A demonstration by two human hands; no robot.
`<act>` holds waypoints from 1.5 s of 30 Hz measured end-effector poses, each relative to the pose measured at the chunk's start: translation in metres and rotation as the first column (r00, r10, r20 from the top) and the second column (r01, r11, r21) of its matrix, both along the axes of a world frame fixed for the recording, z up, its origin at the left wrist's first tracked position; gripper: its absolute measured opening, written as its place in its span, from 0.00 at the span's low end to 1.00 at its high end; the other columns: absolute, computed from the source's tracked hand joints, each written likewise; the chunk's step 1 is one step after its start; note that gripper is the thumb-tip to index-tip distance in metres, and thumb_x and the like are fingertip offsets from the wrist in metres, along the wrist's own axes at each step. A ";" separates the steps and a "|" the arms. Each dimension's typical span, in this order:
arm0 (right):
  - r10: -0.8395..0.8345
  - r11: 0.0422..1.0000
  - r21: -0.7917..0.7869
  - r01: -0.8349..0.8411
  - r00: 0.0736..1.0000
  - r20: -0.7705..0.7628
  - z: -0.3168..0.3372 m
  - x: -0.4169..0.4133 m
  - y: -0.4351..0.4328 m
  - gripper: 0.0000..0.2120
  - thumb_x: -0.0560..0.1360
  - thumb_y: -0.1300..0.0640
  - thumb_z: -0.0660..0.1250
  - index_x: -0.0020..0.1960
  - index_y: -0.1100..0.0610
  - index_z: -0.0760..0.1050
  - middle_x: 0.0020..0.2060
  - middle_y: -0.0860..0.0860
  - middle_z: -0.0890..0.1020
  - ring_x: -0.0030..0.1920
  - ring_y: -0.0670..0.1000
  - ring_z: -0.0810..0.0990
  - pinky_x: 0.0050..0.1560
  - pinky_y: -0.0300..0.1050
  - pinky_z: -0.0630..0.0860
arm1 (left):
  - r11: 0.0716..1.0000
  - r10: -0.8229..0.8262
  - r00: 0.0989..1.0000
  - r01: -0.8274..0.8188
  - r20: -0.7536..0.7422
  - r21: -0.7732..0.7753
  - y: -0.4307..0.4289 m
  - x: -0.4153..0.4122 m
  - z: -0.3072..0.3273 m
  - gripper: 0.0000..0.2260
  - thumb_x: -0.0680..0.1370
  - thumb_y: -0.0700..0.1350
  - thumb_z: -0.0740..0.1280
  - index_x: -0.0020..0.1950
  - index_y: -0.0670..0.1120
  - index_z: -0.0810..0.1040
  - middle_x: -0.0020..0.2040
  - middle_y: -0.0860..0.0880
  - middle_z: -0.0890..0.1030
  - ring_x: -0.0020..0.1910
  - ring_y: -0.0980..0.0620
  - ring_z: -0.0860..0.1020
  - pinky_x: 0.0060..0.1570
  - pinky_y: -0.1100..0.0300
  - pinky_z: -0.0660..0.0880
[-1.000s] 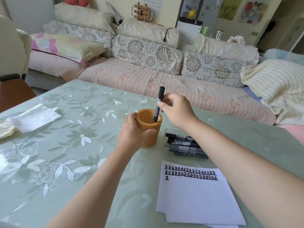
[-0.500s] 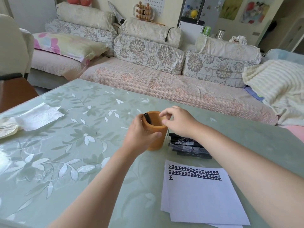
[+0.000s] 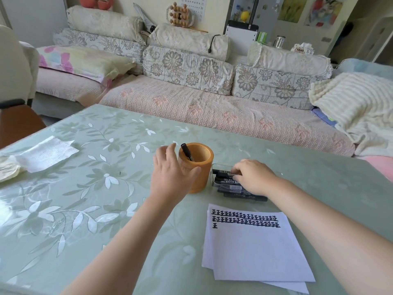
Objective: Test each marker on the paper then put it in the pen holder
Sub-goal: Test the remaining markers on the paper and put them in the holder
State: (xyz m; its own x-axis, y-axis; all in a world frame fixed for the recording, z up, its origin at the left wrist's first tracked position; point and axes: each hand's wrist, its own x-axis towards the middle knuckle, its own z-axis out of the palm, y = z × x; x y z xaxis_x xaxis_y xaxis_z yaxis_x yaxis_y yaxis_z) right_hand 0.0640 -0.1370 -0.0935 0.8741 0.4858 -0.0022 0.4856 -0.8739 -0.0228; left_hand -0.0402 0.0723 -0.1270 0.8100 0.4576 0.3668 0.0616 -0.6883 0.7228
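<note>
Update: the marker (image 3: 187, 152) that my right hand (image 3: 254, 177) was lowering a second ago is now in the pen holder (image 3: 205, 173), leaning on the far-left rim with its cap end sticking out. That's one marker done.

The right hand has left the holder and dropped onto the stack of markers (image 3: 231, 187) in the clear case (image 3: 213, 167) just right of it. I read that as going for the next one. Several are still in the stack, so the task is far from finished.

- **Right hand:** palm down, fingers curled onto the top markers. Can't tell whether one is actually pinched.
- **Left hand** (image 3: 172, 175)**:** still cupped round the holder's left side, thumb across the front wall, steadying it on the tabletop (image 3: 85, 209).

The paper (image 3: 255, 248) lies near me, with two rows of test marks and a third row started.
</note>
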 end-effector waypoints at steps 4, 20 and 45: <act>0.066 0.997 -0.032 -0.063 0.993 0.102 0.006 -0.007 -0.003 0.11 0.81 0.49 0.61 0.61 0.49 0.75 0.59 0.49 0.77 0.60 0.54 0.75 0.61 0.51 0.68 | 0.990 -0.074 0.984 0.054 0.161 0.127 -0.005 -0.014 0.010 0.15 0.76 0.52 0.66 0.61 0.51 0.71 0.56 0.55 0.70 0.57 0.52 0.69 0.49 0.54 0.73; 0.120 0.863 0.505 -0.025 0.980 -0.157 -0.007 -0.117 -0.061 0.10 0.75 0.54 0.71 0.55 0.47 0.77 0.46 0.41 0.78 0.44 0.33 0.73 0.44 0.29 0.69 | 0.692 -0.573 0.817 0.525 -0.065 0.496 -0.061 -0.041 -0.001 0.07 0.78 0.50 0.66 0.54 0.51 0.79 0.47 0.56 0.77 0.48 0.55 0.71 0.44 0.71 0.66; 0.140 0.783 0.610 0.120 0.922 -0.362 -0.028 -0.094 -0.071 0.06 0.82 0.47 0.60 0.51 0.46 0.75 0.35 0.44 0.75 0.34 0.46 0.71 0.38 0.44 0.68 | 0.794 -0.514 0.858 0.483 -0.017 0.370 -0.064 -0.041 -0.003 0.13 0.79 0.50 0.64 0.62 0.50 0.75 0.54 0.55 0.75 0.55 0.58 0.73 0.53 0.67 0.70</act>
State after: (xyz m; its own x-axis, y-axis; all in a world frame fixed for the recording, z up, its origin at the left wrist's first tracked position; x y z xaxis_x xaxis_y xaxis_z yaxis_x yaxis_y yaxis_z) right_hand -0.0303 -0.2079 -0.1214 0.8632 0.5044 -0.0213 0.3341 -0.6024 -0.7249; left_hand -0.0814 0.0085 -0.1302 0.8508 -0.1724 0.4964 -0.4074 -0.8131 0.4159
